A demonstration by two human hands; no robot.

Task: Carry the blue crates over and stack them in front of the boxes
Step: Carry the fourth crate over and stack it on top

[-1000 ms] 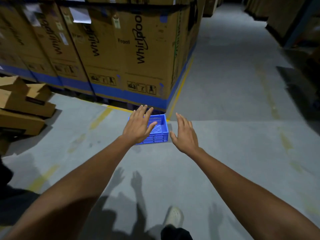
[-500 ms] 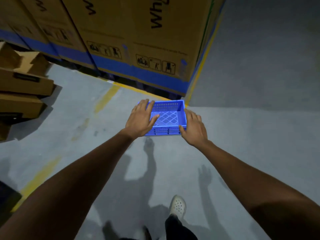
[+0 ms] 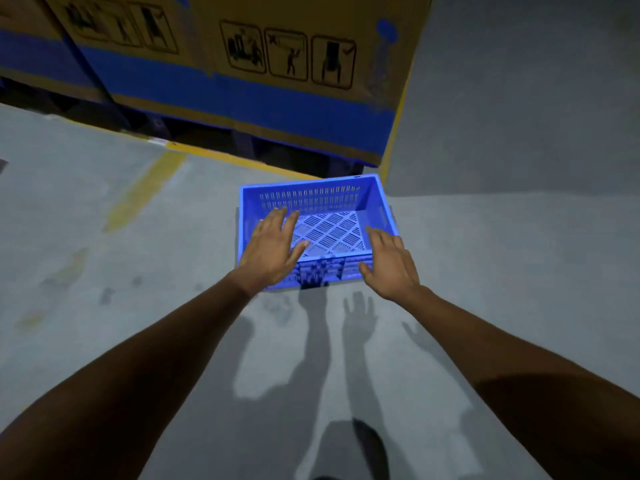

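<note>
One blue plastic crate (image 3: 313,199) with slotted walls and a lattice floor sits on the concrete, right in front of the corner of the big cardboard boxes (image 3: 242,46). It looks empty. My left hand (image 3: 273,251) hovers over its near-left corner, fingers spread, palm down. My right hand (image 3: 389,263) is above the near-right corner, fingers also apart. Neither hand grips the crate; whether they touch its rim I cannot tell.
The tall brown boxes with a blue band stand on a dark pallet base (image 3: 194,133) along a yellow floor line (image 3: 145,192). Grey concrete floor (image 3: 519,254) spreads to the right. My shoe (image 3: 367,445) shows at the bottom edge.
The view has come closer and lower over the crate. Both hands, earlier held out ahead of it, now sit over its near corners, still spread.
</note>
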